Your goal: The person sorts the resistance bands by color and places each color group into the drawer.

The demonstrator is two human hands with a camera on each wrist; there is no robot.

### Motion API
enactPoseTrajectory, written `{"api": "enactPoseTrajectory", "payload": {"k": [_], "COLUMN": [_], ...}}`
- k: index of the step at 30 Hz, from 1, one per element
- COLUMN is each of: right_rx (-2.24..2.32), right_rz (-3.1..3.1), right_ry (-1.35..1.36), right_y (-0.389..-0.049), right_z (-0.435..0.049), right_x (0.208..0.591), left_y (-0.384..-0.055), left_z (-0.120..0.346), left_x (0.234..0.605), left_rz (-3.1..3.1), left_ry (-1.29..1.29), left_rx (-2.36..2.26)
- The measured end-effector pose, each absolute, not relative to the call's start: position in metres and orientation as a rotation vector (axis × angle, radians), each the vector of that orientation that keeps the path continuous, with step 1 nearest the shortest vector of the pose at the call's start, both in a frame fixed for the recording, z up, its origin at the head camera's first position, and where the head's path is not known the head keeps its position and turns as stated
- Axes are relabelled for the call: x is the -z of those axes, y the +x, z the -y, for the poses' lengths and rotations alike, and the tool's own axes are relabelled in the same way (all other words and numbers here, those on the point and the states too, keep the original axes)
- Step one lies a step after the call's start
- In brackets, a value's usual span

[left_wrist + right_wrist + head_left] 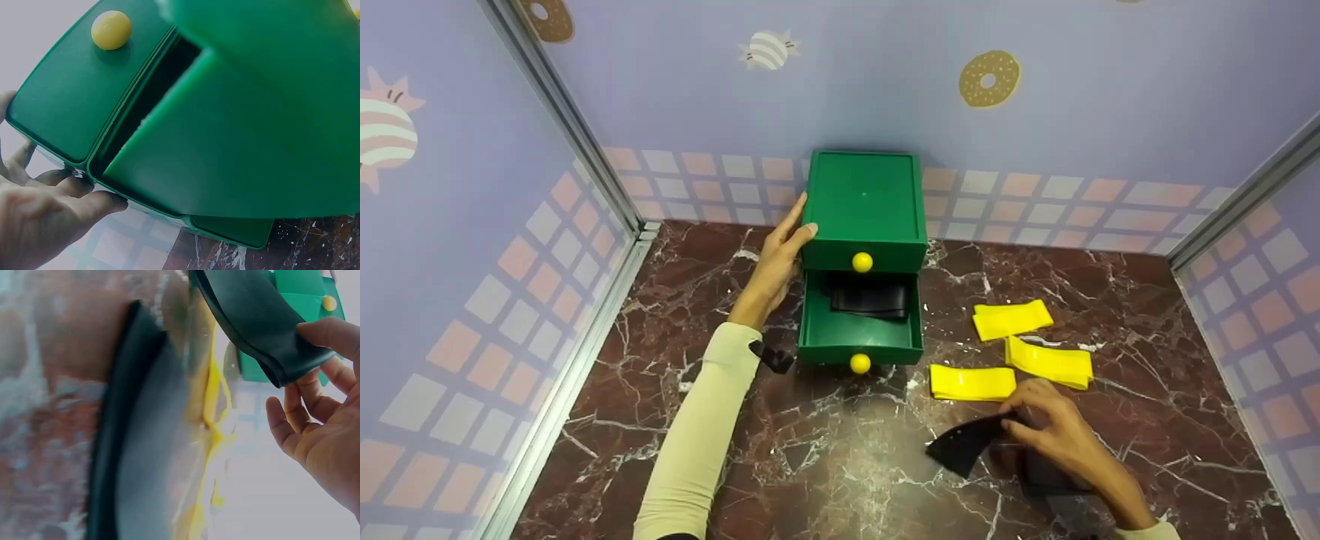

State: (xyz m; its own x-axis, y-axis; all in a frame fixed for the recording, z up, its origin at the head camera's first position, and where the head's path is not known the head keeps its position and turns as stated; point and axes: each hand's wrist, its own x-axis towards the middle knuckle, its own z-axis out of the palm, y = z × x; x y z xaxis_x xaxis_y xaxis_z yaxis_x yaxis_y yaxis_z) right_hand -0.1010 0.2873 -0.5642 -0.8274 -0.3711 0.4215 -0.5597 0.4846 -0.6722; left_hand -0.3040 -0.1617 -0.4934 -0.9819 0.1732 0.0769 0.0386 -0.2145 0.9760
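Note:
My left hand (771, 274) rests against the left side of a green two-drawer cabinet (866, 196), its thumb at the upper front corner. In the left wrist view, the fingers (73, 185) lie along the cabinet's side. The lower drawer (859, 352) is pulled out, with a folded black band (870, 300) toward its back. My right hand (1054, 427) pinches another folded black band (967, 442) by one end, between thumb and fingers, over the table. A further black band (1054, 480) lies beneath that hand, partly hidden by it. The right wrist view shows the pinched band (253, 320) close up.
Three folded yellow bands lie right of the cabinet: one at the back (1012, 319), one farther right (1050, 363), one nearer (971, 382). The dark marbled tabletop (825, 457) is bounded by a patterned back wall (1057, 135) and side panels with metal edges (570, 142).

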Motion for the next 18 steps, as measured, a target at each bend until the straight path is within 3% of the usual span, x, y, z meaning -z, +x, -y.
{"api": "enactPoseTrajectory", "payload": {"k": [18], "right_rx": [-1.319], "right_rz": [2.382], "right_ry": [0.947], "right_y": [-0.134], "right_z": [-0.286], "right_x": [0.516], "left_y": [-0.305], "left_z": [0.161], "left_x": [0.494], "left_rz": [-1.916], "left_ry": [0.247], "left_rx": [-2.364]}}
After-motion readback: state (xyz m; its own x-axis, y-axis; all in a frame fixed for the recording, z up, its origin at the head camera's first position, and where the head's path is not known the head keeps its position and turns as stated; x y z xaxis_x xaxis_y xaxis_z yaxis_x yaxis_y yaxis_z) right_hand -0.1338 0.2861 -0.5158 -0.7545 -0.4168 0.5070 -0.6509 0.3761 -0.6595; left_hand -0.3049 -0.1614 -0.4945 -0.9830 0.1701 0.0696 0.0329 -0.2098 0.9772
